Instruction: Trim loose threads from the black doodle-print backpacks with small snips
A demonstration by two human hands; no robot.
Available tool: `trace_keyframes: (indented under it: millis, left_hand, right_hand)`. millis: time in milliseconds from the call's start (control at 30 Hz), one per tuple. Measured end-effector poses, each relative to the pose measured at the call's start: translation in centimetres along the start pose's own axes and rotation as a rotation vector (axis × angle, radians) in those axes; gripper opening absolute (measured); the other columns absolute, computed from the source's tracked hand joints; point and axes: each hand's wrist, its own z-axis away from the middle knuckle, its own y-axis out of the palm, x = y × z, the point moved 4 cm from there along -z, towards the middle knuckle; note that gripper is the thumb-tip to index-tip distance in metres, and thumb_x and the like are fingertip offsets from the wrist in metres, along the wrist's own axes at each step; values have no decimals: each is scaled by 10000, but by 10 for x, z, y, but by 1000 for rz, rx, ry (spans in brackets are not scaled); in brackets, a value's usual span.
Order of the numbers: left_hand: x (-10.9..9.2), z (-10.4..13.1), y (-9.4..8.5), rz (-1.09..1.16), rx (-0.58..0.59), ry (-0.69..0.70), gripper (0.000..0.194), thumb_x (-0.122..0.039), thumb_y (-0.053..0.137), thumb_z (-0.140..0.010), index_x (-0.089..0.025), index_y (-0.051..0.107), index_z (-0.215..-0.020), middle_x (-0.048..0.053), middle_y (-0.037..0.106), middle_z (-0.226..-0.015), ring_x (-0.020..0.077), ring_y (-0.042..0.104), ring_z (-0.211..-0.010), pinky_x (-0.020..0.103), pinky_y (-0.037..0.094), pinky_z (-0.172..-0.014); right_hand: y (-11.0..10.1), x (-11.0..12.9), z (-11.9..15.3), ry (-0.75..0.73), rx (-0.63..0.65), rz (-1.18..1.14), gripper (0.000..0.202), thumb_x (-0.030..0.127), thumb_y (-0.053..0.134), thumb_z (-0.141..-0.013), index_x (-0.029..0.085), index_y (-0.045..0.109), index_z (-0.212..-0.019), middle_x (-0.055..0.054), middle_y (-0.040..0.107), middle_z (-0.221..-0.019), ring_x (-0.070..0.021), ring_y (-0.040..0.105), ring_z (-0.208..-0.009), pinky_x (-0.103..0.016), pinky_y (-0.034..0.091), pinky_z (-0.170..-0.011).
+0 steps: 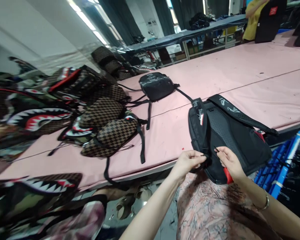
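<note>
A black backpack [227, 133] lies on the near edge of the pink table [172, 133], its straps and padded back facing up. My left hand [191, 160] pinches a black strap at the backpack's lower left side. Just to its right, over the back panel, my right hand [228, 161] is closed round a tool with red handles [228, 175]; a small dark tip shows by the fingertips. The two hands are apart.
Checkered and shark-mouth bags [115, 133] are piled on the left of the table. A small black bag [156, 86] lies beyond. At the right stands a blue crate [285, 166]. A person in yellow [252, 23] is at the far right; another person's hand [0, 132] is at left.
</note>
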Motion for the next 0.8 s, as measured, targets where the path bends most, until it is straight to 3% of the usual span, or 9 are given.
trace_keyframes:
  millis: [67, 133, 267, 433, 633, 800]
  left_hand:
    - [-1, 7, 2, -149, -19, 103, 242, -306, 712, -601, -114, 614, -712, -38, 495, -524, 54, 390, -460, 193, 310, -472]
    - [-5, 14, 2, -371, -74, 255, 146, -257, 653, -647, -132, 625, -718, -49, 473, -524, 64, 397, -474, 205, 324, -488]
    - [-14, 31, 5, -890, -261, 657, 122, -149, 564, -688, -169, 641, -781, -15, 535, -646, 107, 490, -610, 228, 385, -572]
    - [-8, 46, 8, -1244, -478, 1027, 105, -214, 522, -774, -169, 616, -784, 24, 557, -710, 135, 507, -667, 259, 418, -612]
    - [5, 46, 3, -1148, -865, 1360, 125, -146, 528, -780, -145, 625, -858, -2, 529, -602, 91, 481, -549, 218, 378, -499]
    - [10, 34, 3, -1000, -975, 1550, 108, -121, 532, -752, -132, 607, -829, 8, 536, -596, 100, 519, -569, 222, 428, -505]
  right_hand:
    - [14, -11, -2, 221, 147, -214, 376, 513, 589, -755, 167, 539, -894, 79, 361, -542, -36, 225, -397, -176, 163, -367]
    - [25, -16, -3, 347, 236, -303, 393, 509, 661, -695, 162, 512, -801, 103, 269, -522, -21, 144, -403, -171, 98, -371]
    - [37, -16, -10, 398, 275, -359, 408, 439, 739, -643, 166, 439, -690, 110, 249, -519, -10, 137, -415, -161, 95, -371]
    - [54, -8, -15, 453, 378, -479, 429, 399, 715, -694, 180, 351, -631, 106, 231, -527, -11, 151, -426, -142, 142, -361]
    - [66, 2, -16, 348, 268, -579, 440, 278, 741, -681, 191, 314, -623, 105, 216, -550, -12, 160, -424, -132, 182, -340]
    - [70, 4, -13, 402, 206, -658, 484, 243, 752, -662, 204, 272, -612, 115, 160, -544, -10, 119, -411, -123, 185, -317]
